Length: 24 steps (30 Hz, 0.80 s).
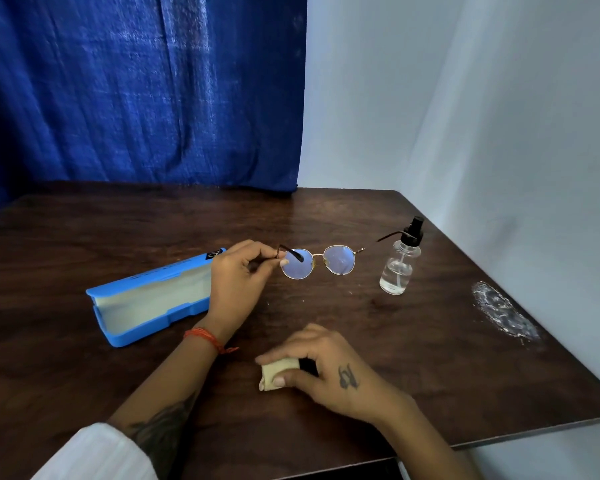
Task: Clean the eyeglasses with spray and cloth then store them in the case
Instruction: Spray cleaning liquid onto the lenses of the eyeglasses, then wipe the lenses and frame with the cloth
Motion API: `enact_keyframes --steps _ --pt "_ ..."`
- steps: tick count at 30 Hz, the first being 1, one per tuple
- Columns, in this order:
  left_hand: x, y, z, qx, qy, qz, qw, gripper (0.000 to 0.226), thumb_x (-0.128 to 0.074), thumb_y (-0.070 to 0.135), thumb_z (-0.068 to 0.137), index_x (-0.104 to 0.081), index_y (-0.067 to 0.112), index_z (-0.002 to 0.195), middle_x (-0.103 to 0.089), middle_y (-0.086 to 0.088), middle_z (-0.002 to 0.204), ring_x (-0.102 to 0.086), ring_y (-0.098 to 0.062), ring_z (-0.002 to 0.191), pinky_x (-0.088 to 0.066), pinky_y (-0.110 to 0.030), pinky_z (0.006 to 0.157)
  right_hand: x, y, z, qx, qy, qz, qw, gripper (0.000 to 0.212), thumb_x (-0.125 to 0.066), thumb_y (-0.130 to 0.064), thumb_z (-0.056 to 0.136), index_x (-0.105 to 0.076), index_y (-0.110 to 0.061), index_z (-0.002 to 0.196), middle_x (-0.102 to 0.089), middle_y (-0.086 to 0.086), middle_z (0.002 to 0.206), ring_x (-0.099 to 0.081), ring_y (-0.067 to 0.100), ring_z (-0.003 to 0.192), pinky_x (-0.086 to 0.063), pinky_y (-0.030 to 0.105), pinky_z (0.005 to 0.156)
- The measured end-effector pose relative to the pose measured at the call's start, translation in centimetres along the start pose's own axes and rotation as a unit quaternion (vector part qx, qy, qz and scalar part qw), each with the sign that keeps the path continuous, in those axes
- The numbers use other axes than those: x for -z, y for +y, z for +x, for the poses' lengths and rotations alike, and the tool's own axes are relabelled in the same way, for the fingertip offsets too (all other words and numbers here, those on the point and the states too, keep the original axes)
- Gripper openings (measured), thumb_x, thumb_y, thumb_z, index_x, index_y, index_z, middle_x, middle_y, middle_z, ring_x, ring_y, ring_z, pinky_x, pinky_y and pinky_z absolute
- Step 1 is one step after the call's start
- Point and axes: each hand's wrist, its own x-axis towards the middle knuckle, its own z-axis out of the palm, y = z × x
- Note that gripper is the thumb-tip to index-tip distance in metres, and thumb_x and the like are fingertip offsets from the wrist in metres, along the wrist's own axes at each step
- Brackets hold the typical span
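Note:
Round gold-rimmed eyeglasses (340,259) hang just above the table's middle, pinched at their left hinge by my left hand (238,275). One temple points toward the spray bottle. A clear spray bottle (400,261) with a black pump stands upright to the right of the glasses. Left of my left hand, a blue glasses case (146,299) lies open with a pale lining. Near the front edge my right hand (326,368) grips a small folded cream cloth (278,370) resting on the table.
A dark wooden table (395,341) carries everything. A white powdery smear (503,310) marks its right side. A blue curtain (142,91) hangs behind at the left, and a white wall stands at the right.

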Motion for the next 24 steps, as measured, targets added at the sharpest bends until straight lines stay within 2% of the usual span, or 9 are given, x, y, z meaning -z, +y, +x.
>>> enact_keyframes --steps 2,4,6,8,10,12,15,20,24 --pt "0.0 -0.1 0.0 -0.002 -0.001 0.003 1.0 0.013 -0.072 0.006 0.071 -0.066 0.018 0.069 -0.069 -0.004 0.071 -0.062 -0.017 0.07 -0.046 -0.018 0.063 0.5 -0.1 0.2 -0.009 0.014 0.018 1.0 0.025 -0.072 -0.021 0.076 -0.072 -0.026 0.1 -0.071 -0.011 0.094 -0.056 -0.004 0.086 -0.039 0.012 0.082" --pt "-0.1 -0.1 0.0 -0.004 -0.001 0.005 1.0 0.022 -0.075 0.003 0.071 -0.064 0.023 0.07 -0.068 -0.003 0.072 -0.062 -0.016 0.07 -0.047 -0.018 0.063 1.5 -0.1 0.7 -0.036 0.076 0.069 0.994 0.026 -0.074 -0.014 0.071 -0.071 -0.027 0.094 -0.07 -0.018 0.088 -0.06 -0.006 0.083 -0.042 0.01 0.079" --pt "-0.1 0.0 0.0 -0.003 -0.006 0.004 1.0 0.024 -0.075 0.002 0.071 -0.064 0.023 0.072 -0.069 -0.004 0.073 -0.063 -0.015 0.072 -0.048 -0.018 0.064 2.7 0.1 1.5 -0.077 0.214 0.103 0.968 0.028 -0.076 -0.012 0.069 -0.067 -0.031 0.088 -0.068 -0.023 0.083 -0.062 -0.004 0.078 -0.046 0.012 0.073" --pt "-0.1 0.0 -0.1 -0.004 -0.014 0.008 1.0 0.023 -0.074 0.002 0.072 -0.065 0.023 0.075 -0.069 -0.003 0.075 -0.063 -0.014 0.075 -0.049 -0.017 0.066 4.1 0.3 2.5 -0.104 0.36 0.104 0.921 0.028 -0.078 -0.014 0.069 -0.064 -0.03 0.086 -0.067 -0.019 0.078 -0.063 0.002 0.072 -0.051 0.02 0.065" --pt "-0.2 0.0 -0.1 -0.006 -0.022 0.009 1.0 0.017 -0.074 0.003 0.072 -0.068 0.018 0.076 -0.068 -0.002 0.076 -0.063 -0.013 0.077 -0.05 -0.015 0.068 5.0 0.7 3.7 -0.09 0.438 0.044 0.894 0.022 -0.078 -0.011 0.072 -0.066 -0.023 0.085 -0.066 -0.018 0.077 -0.064 0.003 0.073 -0.053 0.022 0.062" --pt "-0.3 0.1 0.0 -0.002 -0.031 0.01 0.999 0.01 -0.074 0.003 0.072 -0.07 0.011 0.076 -0.069 -0.004 0.077 -0.063 -0.012 0.078 -0.048 -0.011 0.068 4.7 1.4 4.7 -0.058 0.448 -0.033 0.891 0.014 -0.076 -0.008 0.075 -0.069 -0.014 0.087 -0.069 -0.011 0.082 -0.065 0.005 0.076 -0.053 0.024 0.065" --pt "-0.3 0.2 -0.1 0.0 -0.039 0.013 0.999 0.012 -0.073 0.002 0.072 -0.071 0.011 0.078 -0.069 -0.003 0.076 -0.063 -0.012 0.078 -0.047 -0.009 0.068 2.9 2.6 5.4 -0.029 0.431 -0.135 0.892 0.015 -0.07 -0.006 0.077 -0.073 -0.011 0.091 -0.072 -0.001 0.088 -0.065 0.017 0.08 -0.051 0.024 0.074" --pt "-0.4 0.1 -0.2 0.007 -0.04 0.005 0.999 0.022 -0.07 0.001 0.074 -0.067 0.021 0.083 -0.067 0.0 0.078 -0.063 -0.01 0.079 -0.049 -0.012 0.069 1.9 2.9 5.1 0.008 0.359 -0.184 0.915 0.026 -0.069 -0.013 0.078 -0.071 -0.008 0.104 -0.07 0.005 0.103 -0.062 0.017 0.094 -0.043 0.019 0.09" --pt "-0.6 0.4 -0.2 0.038 -0.027 -0.008 0.999 0.025 -0.07 -0.001 0.074 -0.066 0.022 0.081 -0.067 0.004 0.079 -0.063 -0.008 0.081 -0.047 -0.008 0.068 1.9 2.7 4.7 0.011 0.344 -0.213 0.914 0.04 -0.082 -0.001 0.063 -0.07 -0.007 0.101 -0.07 0.003 0.085 -0.048 0.012 0.086 -0.04 0.02 0.077"
